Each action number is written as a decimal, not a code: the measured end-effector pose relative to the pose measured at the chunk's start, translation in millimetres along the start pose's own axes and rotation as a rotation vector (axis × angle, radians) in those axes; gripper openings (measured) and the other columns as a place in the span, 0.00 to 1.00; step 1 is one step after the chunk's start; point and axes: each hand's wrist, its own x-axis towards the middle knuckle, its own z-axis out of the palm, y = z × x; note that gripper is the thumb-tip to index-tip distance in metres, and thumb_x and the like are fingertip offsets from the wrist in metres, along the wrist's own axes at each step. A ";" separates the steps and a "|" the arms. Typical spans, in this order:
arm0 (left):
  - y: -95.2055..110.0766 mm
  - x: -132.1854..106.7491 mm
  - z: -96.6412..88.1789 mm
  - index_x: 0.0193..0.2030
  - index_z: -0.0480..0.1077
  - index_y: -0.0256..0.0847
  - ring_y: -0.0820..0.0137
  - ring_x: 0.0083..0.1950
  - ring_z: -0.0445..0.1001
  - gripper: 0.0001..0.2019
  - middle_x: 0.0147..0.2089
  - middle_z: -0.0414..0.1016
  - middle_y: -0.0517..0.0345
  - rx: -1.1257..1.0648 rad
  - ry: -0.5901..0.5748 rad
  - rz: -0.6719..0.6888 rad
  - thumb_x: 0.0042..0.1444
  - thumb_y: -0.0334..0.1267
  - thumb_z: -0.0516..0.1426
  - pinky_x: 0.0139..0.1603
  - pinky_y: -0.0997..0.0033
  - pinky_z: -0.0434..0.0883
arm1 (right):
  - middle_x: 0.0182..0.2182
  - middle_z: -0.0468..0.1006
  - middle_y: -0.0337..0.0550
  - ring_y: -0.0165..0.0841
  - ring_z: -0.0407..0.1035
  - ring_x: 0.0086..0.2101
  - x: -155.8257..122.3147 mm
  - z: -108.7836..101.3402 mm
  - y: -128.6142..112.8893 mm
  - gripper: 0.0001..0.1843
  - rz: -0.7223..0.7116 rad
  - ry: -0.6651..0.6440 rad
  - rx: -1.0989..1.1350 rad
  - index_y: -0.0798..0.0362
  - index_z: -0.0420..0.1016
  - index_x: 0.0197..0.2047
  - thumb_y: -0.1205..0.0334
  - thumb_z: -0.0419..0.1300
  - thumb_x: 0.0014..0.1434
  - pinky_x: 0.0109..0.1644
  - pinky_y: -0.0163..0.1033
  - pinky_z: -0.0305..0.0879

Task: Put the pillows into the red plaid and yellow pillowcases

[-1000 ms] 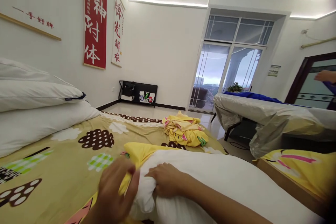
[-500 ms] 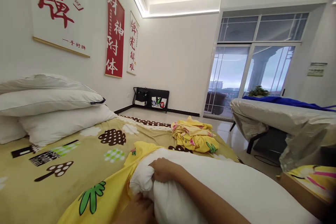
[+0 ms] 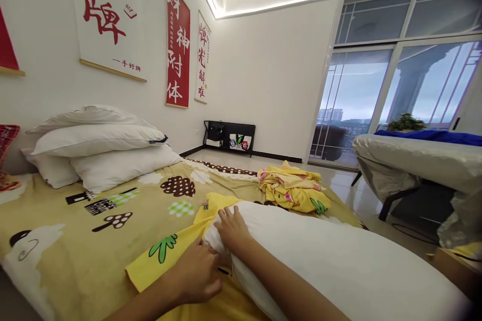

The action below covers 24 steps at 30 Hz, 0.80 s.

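Note:
A plump white pillow (image 3: pixel 316 251) stretches from the lower right to the middle of the bed, its far left end inside or against a yellow pillowcase (image 3: pixel 181 242) with green leaf prints. My right hand (image 3: pixel 234 230) bends its fingers over the pillow's end, close to the cloth edge. Just left and nearer, my left hand (image 3: pixel 199 272) is closed on the pillowcase edge; its fingertips are partly hidden. Some of the yellow cloth lies under the pillow, below my left hand.
A crumpled yellow cloth heap (image 3: pixel 291 188) lies at the bed's far edge. White pillows (image 3: pixel 124 165) are stacked on the patterned bed sheet (image 3: pixel 94 256) at left. A plastic-covered table (image 3: pixel 414 153) stands right, above a cardboard box (image 3: pixel 452 273). A black rack (image 3: pixel 231 139) is by the wall.
My left hand has come up and forward into fuller view, with the pillowcase edge. My right hand has shifted its grip at the pillow's end. The camera has turned slightly left.

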 end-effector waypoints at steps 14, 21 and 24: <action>-9.4 -1.2 16.5 0.37 0.71 0.39 0.59 0.45 0.72 0.09 0.41 0.76 0.49 -0.061 0.086 -0.019 0.50 0.37 0.53 0.50 0.57 0.64 | 0.65 0.56 0.51 0.54 0.54 0.61 -128.5 33.3 -21.4 0.37 -0.029 0.212 0.104 0.43 0.43 0.70 0.59 0.52 0.60 0.56 0.60 0.57; 5.1 8.1 -1.3 0.27 0.75 0.38 0.57 0.30 0.76 0.10 0.29 0.79 0.47 0.111 -0.151 0.101 0.48 0.41 0.56 0.34 0.61 0.69 | 0.55 0.71 0.47 0.48 0.64 0.52 -129.5 10.9 24.8 0.40 -0.009 0.069 0.167 0.35 0.53 0.66 0.68 0.55 0.51 0.55 0.56 0.55; 19.8 13.8 -20.3 0.31 0.78 0.38 0.57 0.28 0.75 0.12 0.30 0.79 0.47 0.162 -0.266 0.205 0.43 0.44 0.61 0.26 0.66 0.67 | 0.40 0.76 0.42 0.40 0.68 0.42 -90.8 -28.8 52.3 0.35 -0.065 -0.032 0.270 0.35 0.71 0.55 0.72 0.56 0.44 0.47 0.44 0.60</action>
